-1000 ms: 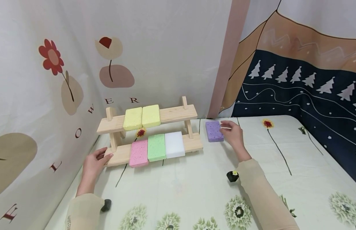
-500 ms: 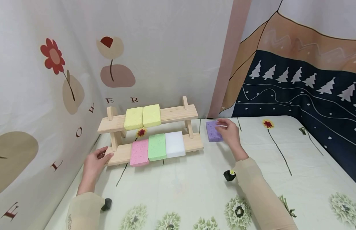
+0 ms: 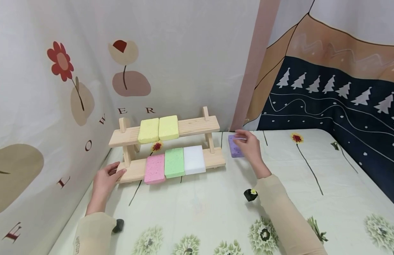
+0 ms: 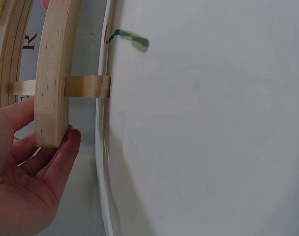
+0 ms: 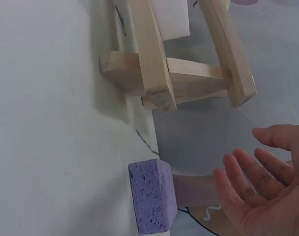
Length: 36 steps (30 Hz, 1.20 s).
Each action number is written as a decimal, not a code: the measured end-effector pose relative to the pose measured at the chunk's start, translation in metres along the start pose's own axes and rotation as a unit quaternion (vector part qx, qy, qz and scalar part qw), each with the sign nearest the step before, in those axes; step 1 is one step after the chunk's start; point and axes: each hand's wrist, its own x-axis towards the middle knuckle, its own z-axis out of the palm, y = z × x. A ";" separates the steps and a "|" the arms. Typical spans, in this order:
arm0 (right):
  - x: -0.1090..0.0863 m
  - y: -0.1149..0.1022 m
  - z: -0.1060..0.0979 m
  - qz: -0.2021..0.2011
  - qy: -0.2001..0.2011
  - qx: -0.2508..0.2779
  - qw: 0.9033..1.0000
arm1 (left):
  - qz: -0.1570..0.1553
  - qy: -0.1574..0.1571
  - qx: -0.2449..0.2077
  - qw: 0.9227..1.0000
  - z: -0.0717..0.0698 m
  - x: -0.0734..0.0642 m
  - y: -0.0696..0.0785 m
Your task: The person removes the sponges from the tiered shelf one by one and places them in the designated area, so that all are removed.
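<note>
A two-tier wooden shelf (image 3: 198, 124) stands near the back curtain. My left hand (image 3: 102, 182) grips the left end of its lower board (image 4: 50, 88), thumb on one face and fingers round the other. Two yellow sponges (image 3: 159, 129) lie side by side on the upper board. On the lower board sit a pink sponge (image 3: 154, 169), a green sponge (image 3: 174, 163) and a white sponge (image 3: 194, 160). My right hand (image 3: 251, 151) hovers over a purple sponge (image 3: 233, 151) right of the shelf, partly covering it. In the right wrist view its fingers (image 5: 255, 179) are apart from the sponge, holding nothing.
A pale flower-printed cloth (image 3: 197, 209) covers the table. Behind it hangs a printed curtain (image 3: 190, 63), close to the shelf's back. A dark tree-patterned cloth (image 3: 311, 109) borders the right side.
My right hand has shifted left, from the purple sponge's right edge to over it. The sponge stays in place on the table. My left hand keeps its hold on the shelf.
</note>
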 end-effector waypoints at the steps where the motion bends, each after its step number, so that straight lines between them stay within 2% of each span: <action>1: 0.000 -0.001 0.001 -0.001 -0.001 0.000 1.000 | 0.000 0.000 0.000 1.000 0.000 0.000 0.000; 27: -0.005 -0.023 0.021 -0.014 -0.032 0.006 0.999 | 0.006 0.002 -0.002 1.000 0.001 0.000 -0.001; 36: -0.007 -0.032 0.031 -0.017 -0.042 0.010 0.999 | -0.002 0.003 0.000 1.000 0.001 0.001 -0.001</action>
